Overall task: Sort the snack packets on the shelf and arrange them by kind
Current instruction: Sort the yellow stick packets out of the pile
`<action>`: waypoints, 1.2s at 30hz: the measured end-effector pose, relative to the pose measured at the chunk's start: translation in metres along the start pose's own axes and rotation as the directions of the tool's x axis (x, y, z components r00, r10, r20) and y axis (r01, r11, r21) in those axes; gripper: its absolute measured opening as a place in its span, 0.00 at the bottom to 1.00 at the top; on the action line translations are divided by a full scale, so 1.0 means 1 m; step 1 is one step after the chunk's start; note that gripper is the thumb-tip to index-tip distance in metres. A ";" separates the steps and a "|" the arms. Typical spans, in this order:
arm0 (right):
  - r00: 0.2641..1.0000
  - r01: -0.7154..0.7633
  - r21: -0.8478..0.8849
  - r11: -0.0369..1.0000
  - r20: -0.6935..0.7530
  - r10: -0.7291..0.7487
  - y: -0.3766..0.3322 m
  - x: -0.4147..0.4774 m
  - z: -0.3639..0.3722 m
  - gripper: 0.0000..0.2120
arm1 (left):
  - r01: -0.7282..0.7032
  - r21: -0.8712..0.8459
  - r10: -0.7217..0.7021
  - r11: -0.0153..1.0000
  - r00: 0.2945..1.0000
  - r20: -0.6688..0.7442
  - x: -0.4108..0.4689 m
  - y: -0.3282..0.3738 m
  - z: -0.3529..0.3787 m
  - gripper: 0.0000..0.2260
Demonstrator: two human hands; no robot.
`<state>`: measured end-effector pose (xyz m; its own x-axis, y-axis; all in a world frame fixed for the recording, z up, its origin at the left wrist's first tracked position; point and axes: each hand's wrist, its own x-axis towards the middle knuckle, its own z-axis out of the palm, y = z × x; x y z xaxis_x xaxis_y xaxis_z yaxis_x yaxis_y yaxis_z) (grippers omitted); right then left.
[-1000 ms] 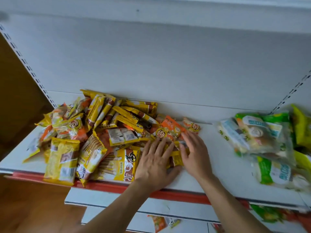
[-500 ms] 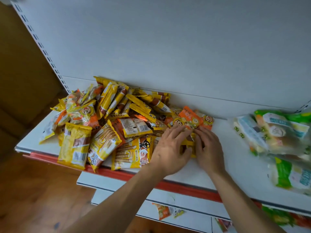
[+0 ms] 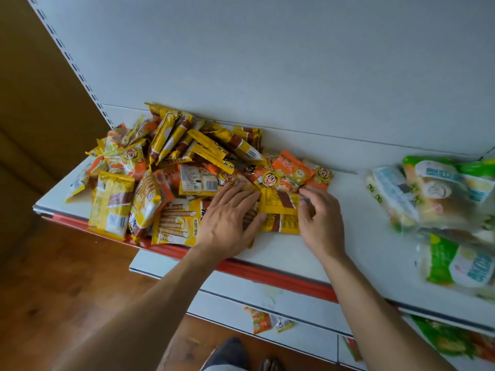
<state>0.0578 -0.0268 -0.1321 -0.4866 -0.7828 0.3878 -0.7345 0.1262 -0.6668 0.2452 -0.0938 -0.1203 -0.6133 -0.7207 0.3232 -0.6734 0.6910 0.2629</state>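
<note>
On the white shelf [image 3: 356, 245], a small stack of yellow packets [image 3: 280, 212] is held between both hands at the near right edge of the mixed pile of snack packets [image 3: 171, 167]. The left hand [image 3: 230, 220] is laid flat with its grip spread, fingers straight over the stack's left edge and a wafer-roll packet [image 3: 175, 223]. The right hand [image 3: 321, 223] is curled, its grip pinching the stack's right edge. The step is judged to be the gathering of one kind into a squared stack. It is best done if the edges are aligned before the stack is lifted and the slippery wrappers are pressed lightly so that none slide out. The stack is then best set on bare shelf to the right, apart from the pile and from the green bread bags [image 3: 439, 194]. Just beyond, orange packets [image 3: 284, 172] bear a cartoon face, and a barcode is seen on an upturned packet [image 3: 198, 180]. Print is present on most wrappers, but it is too blurred to be read, and no brand can be made out.
</note>
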 end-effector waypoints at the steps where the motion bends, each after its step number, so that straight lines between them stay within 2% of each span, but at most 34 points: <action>1: 1.000 -0.008 0.011 1.000 0.014 0.007 0.000 -0.001 -0.001 0.11 | 0.010 -0.004 -0.010 1.000 1.000 0.017 0.000 0.001 -0.001 0.26; 5: 0.999 -0.035 0.052 0.998 0.037 0.033 0.000 -0.001 -0.006 0.09 | 0.082 -0.037 -0.078 0.996 0.992 0.099 0.012 0.005 -0.008 0.24; 9: 0.999 -0.034 0.091 0.995 0.037 0.031 0.000 0.006 -0.006 0.09 | 0.137 -0.097 -0.128 0.986 0.987 0.093 0.043 0.020 -0.013 0.27; 11: 0.973 -0.228 0.175 0.958 0.013 0.229 -0.003 0.014 -0.008 0.09 | 0.172 -0.086 -0.157 0.981 0.975 0.156 0.061 0.024 -0.011 0.30; 12: 0.938 -0.343 0.218 0.913 0.028 0.346 -0.005 0.020 -0.012 0.10 | 0.207 -0.070 -0.188 0.976 0.960 0.208 0.070 0.025 -0.009 0.31; 14: 0.853 -0.511 0.376 0.773 0.110 0.510 -0.010 0.034 -0.015 0.14 | 0.276 -0.030 -0.254 0.961 0.916 0.311 0.086 0.025 -0.005 0.31; 16: 0.797 -0.584 0.456 0.671 0.165 0.581 -0.015 0.044 -0.014 0.12 | 0.303 0.027 -0.292 0.953 0.887 0.357 0.096 0.025 0.000 0.29; 19: 0.755 -0.636 0.453 0.625 0.195 0.626 -0.019 0.050 -0.010 0.15 | 0.289 0.080 -0.298 0.954 0.881 0.368 0.101 0.030 0.003 0.27; 23: 0.682 -0.698 0.508 0.504 0.259 0.684 -0.021 0.060 -0.009 0.22 | 0.292 -0.086 -0.247 0.953 0.907 0.341 0.102 0.029 0.007 0.28; 26: 0.677 -0.713 0.496 0.495 0.305 0.670 -0.021 0.068 -0.011 0.24 | 0.270 -0.294 -0.181 0.917 0.938 0.296 0.098 0.029 0.009 0.33; 29: 0.703 -0.677 0.590 0.440 0.340 0.625 -0.023 0.075 -0.017 0.21 | 0.275 -0.470 -0.175 0.839 0.953 0.246 0.094 0.033 0.008 0.35; 31: 0.762 -0.610 0.659 0.440 0.338 0.552 -0.027 0.080 -0.024 0.17 | 0.272 -0.615 -0.157 0.740 0.959 0.235 0.095 0.037 0.002 0.32; 34: 0.848 -0.506 0.748 0.430 0.339 0.408 -0.033 0.086 -0.034 0.22 | 0.294 -0.866 -0.115 0.406 0.956 0.271 0.101 0.047 -0.013 0.25; 36: 0.861 -0.502 0.779 0.377 0.407 0.305 -0.036 0.088 -0.040 0.23 | 0.298 -0.918 -0.107 0.262 0.954 0.279 0.109 0.052 -0.024 0.24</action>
<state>0.0223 -0.0757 -0.0485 -0.4502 -0.8836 -0.1286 0.3359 -0.0342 -0.9413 0.1534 -0.1350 -0.0499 -0.6284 -0.7775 0.0269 0.0198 0.0187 0.9996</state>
